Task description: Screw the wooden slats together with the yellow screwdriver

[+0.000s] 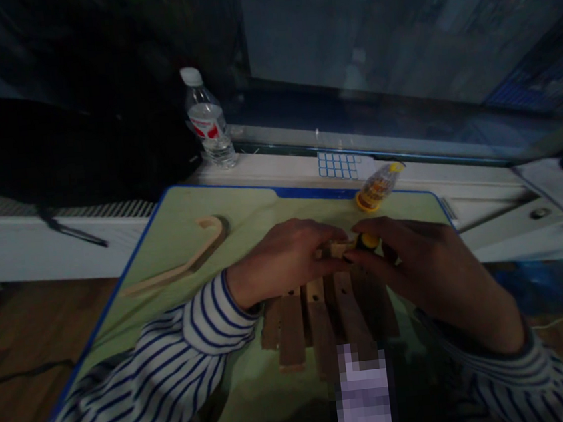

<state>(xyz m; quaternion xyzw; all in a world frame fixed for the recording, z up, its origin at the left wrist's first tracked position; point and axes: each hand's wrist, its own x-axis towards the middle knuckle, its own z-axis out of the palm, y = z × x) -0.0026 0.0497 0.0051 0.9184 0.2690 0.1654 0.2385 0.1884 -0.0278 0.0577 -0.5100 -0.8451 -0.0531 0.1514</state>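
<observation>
My left hand (291, 253) is closed, pinching a small wooden piece (334, 248) between thumb and fingers. From the other side, my right hand (417, 257) grips a short yellow-and-black handled tool (366, 241) whose end points at that piece; whether its tip touches the wood is hidden by the fingers. Below both hands, several wooden slats (290, 334) with dark holes near their upper ends lie side by side on a pale green board (262, 408) with a blue edge. A hook-shaped wooden piece (198, 256) rests on the board's left part.
Near the board's far edge a small clear bottle (379, 187) with yellow ends leans over. A water bottle (209, 124) stands on the white sill (276, 158), with a blue-and-white grid sheet (338, 165) to its right. A window (369, 40) rises behind.
</observation>
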